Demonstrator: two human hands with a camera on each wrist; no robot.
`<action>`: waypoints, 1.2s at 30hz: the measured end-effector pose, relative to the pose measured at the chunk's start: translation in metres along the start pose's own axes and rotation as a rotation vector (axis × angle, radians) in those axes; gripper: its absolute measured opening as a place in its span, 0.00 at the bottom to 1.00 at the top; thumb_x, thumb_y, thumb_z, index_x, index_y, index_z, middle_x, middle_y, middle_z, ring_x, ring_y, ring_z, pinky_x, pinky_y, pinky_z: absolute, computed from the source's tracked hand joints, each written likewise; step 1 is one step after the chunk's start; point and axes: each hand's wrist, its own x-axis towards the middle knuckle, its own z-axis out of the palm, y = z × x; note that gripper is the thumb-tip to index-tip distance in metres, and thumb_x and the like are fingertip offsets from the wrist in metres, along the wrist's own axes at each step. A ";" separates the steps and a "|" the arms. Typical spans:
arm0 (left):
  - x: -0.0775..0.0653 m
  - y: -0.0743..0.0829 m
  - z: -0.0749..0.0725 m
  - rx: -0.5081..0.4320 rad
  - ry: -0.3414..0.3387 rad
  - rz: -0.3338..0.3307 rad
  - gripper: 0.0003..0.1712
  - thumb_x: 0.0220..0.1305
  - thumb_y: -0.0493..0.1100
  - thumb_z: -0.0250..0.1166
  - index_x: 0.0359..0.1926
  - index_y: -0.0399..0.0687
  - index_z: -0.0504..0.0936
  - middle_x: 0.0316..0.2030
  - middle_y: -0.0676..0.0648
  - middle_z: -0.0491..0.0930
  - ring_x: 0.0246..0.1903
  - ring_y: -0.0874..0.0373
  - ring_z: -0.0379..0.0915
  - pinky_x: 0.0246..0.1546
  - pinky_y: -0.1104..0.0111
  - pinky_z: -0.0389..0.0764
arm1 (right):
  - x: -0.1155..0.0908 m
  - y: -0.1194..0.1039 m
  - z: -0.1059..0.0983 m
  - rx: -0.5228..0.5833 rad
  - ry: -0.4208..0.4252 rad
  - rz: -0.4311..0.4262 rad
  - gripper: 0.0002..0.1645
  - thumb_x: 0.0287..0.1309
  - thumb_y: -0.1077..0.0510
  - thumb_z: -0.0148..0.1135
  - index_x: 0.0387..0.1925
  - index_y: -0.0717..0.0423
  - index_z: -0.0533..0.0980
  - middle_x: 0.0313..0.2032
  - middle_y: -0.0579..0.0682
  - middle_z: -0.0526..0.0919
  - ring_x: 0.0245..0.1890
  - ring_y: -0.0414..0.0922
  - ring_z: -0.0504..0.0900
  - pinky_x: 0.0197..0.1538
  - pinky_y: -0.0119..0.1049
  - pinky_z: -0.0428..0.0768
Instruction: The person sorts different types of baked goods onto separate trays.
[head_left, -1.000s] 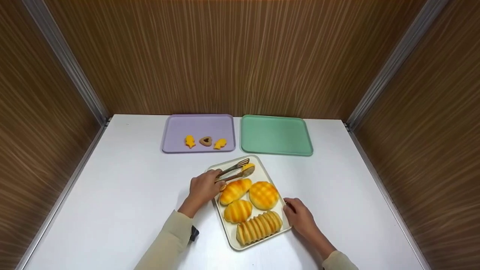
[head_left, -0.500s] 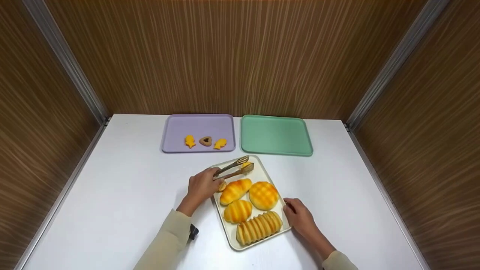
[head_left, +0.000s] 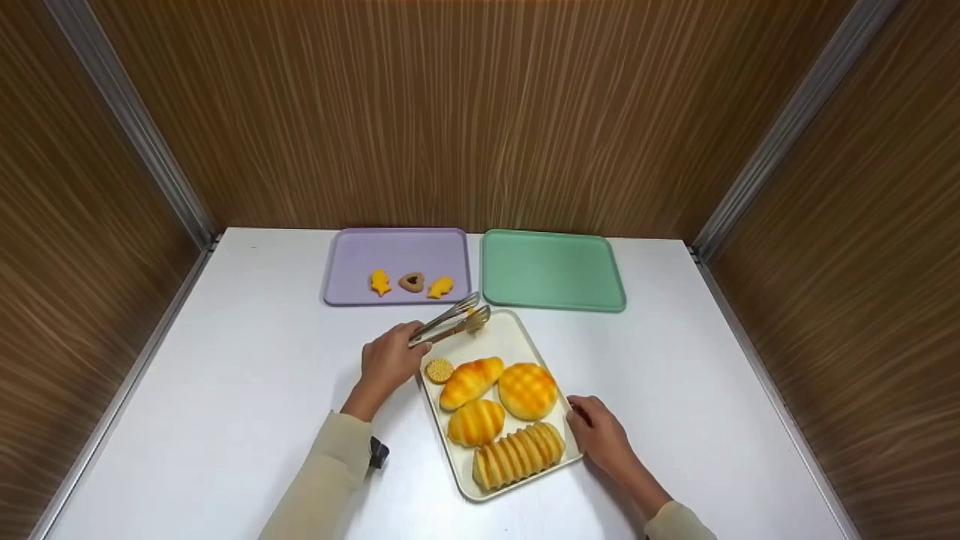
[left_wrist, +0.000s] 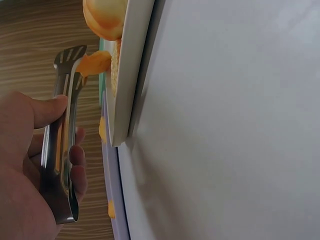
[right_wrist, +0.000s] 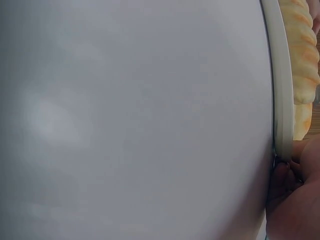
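My left hand (head_left: pixel 390 358) holds a pair of metal tongs (left_wrist: pixel 52 145) over the far-left end of a cream tray (head_left: pixel 517 337). Pinched in the slotted tips is a small orange cookie (left_wrist: pixel 96 63), mostly hidden in the head view. My right hand (head_left: pixel 604 435) grips the tray's near right edge, thumb on the rim in the right wrist view. On this tray lie a round seeded cookie (head_left: pixel 439 370), a croissant (head_left: pixel 471 382), a round scored bun (head_left: pixel 527 391), a small striped roll (head_left: pixel 476 422) and a long ridged loaf (head_left: pixel 519 456).
Behind, a purple tray (head_left: pixel 397 251) bears two yellow fish-shaped cookies (head_left: pixel 380 283) and a heart-shaped cookie (head_left: pixel 412 282). To its right lies a green tray (head_left: pixel 551 270). Wood-patterned panels (head_left: pixel 480 112) close off the white table at the back and both sides.
The left hand has lifted the tongs with the orange cookie and moved them left and away from me, uncovering the round seeded cookie. The right hand and the cream tray have stayed put.
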 end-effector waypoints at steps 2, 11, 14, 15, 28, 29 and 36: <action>0.000 -0.001 -0.001 -0.002 0.002 0.003 0.22 0.61 0.54 0.65 0.55 0.57 0.79 0.48 0.53 0.81 0.47 0.52 0.78 0.43 0.51 0.72 | 0.000 0.000 0.000 0.000 0.002 -0.002 0.15 0.64 0.58 0.59 0.52 0.53 0.78 0.40 0.43 0.78 0.41 0.41 0.76 0.48 0.41 0.74; -0.004 -0.001 -0.002 0.005 0.020 0.034 0.21 0.60 0.54 0.65 0.54 0.58 0.80 0.46 0.54 0.82 0.45 0.52 0.79 0.41 0.51 0.72 | 0.000 0.000 0.000 -0.012 0.009 0.002 0.15 0.64 0.59 0.60 0.52 0.52 0.78 0.38 0.42 0.78 0.40 0.40 0.75 0.48 0.41 0.74; -0.004 -0.001 -0.003 0.009 0.026 0.040 0.20 0.60 0.54 0.65 0.53 0.59 0.80 0.45 0.54 0.82 0.44 0.53 0.79 0.40 0.52 0.72 | 0.001 0.000 0.001 -0.015 0.008 0.016 0.15 0.64 0.58 0.59 0.52 0.53 0.78 0.39 0.43 0.78 0.40 0.40 0.76 0.49 0.41 0.74; -0.004 -0.002 -0.004 0.008 0.026 0.038 0.20 0.61 0.54 0.65 0.53 0.59 0.80 0.44 0.54 0.82 0.44 0.53 0.79 0.40 0.52 0.72 | 0.001 0.000 0.001 -0.017 0.006 0.020 0.15 0.64 0.58 0.59 0.52 0.52 0.78 0.40 0.43 0.78 0.41 0.40 0.76 0.49 0.41 0.74; 0.007 -0.014 -0.020 -0.011 0.051 0.007 0.20 0.62 0.54 0.64 0.54 0.59 0.79 0.45 0.52 0.83 0.43 0.51 0.79 0.39 0.51 0.71 | 0.001 0.000 0.001 0.004 0.000 0.018 0.15 0.64 0.58 0.59 0.52 0.51 0.78 0.41 0.43 0.78 0.42 0.40 0.76 0.49 0.42 0.74; 0.009 -0.017 -0.022 -0.013 0.058 0.000 0.20 0.62 0.54 0.64 0.55 0.59 0.79 0.45 0.52 0.83 0.43 0.51 0.79 0.39 0.51 0.71 | 0.001 0.001 0.001 0.005 -0.002 0.018 0.15 0.64 0.58 0.59 0.52 0.51 0.78 0.40 0.43 0.78 0.42 0.41 0.76 0.49 0.42 0.74; 0.024 -0.044 -0.038 -0.040 0.092 -0.064 0.23 0.62 0.54 0.63 0.58 0.57 0.78 0.49 0.47 0.82 0.47 0.45 0.78 0.43 0.48 0.69 | 0.002 0.001 0.001 0.002 -0.001 0.016 0.15 0.64 0.58 0.59 0.52 0.52 0.78 0.40 0.43 0.79 0.42 0.41 0.76 0.50 0.42 0.74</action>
